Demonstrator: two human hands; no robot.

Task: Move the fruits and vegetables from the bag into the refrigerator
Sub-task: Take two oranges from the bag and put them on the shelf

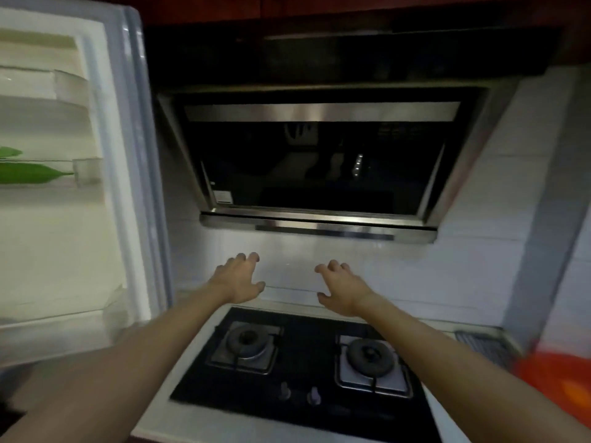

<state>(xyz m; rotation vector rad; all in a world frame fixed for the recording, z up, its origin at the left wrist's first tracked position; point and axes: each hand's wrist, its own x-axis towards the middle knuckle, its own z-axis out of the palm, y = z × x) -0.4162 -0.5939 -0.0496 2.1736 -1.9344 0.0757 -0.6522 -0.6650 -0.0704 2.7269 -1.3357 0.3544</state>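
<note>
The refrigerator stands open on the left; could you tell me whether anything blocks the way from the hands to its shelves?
Nothing visible does. The left hand and right hand hover empty over the stove, beside the open refrigerator, with only open air between.

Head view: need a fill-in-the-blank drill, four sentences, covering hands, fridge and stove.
1. The left hand and the right hand, fingers spread, hold ____.
2. At the left of the view, the refrigerator stands ____.
3. The stove below the hands has ____ burners.
4. The vegetable seen in the refrigerator is ____ in colour.
Missing words: nothing; open; two; green.
</note>
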